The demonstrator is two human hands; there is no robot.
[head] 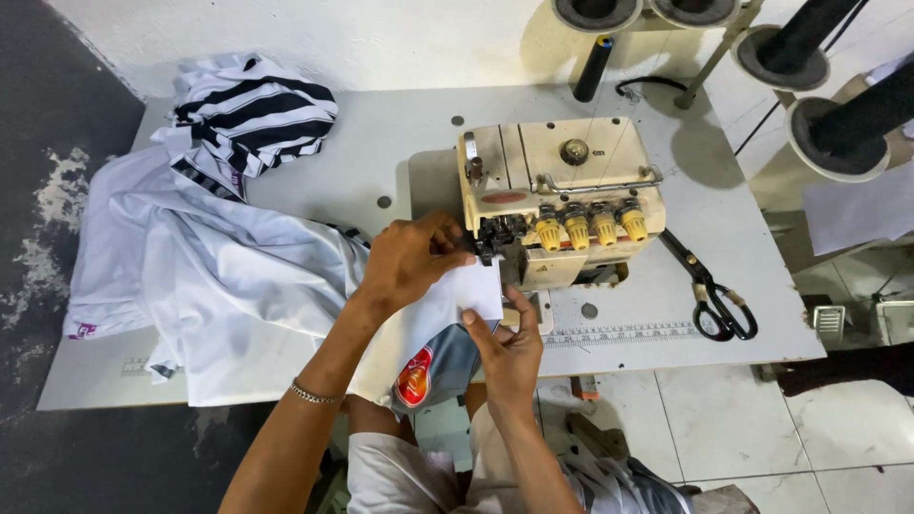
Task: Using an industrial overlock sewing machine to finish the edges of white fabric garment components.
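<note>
Pinched under your left hand (409,259) is the edge of a white fabric piece (466,286); your fingers are bent down over the cloth, pressing it flat against the table just at the front of the sewing machine's needle area. Far to the left of that hand, a white garment (190,276) lies heaped across the table (381,143), with a black-and-white striped garment (252,109) bunched behind it near the table's back edge. A thin metal bracelet (312,393) sits on your left wrist.

Your right hand (509,347) comes up from below, thumb and fingertips closed on the lower right edge of the same white piece, holding it taut just beside the machine. Below both hands the cloth hangs off the table's front edge toward your lap, showing a red and orange printed patch (414,378).

Right of your hands stands the cream overlock sewing machine (552,195), with four yellow tension knobs (590,227) along its front. Further right, black scissors (714,290) lie on the table, apart from the machine. Dark thread cones (838,114) stand beyond the table's far right corner.
</note>
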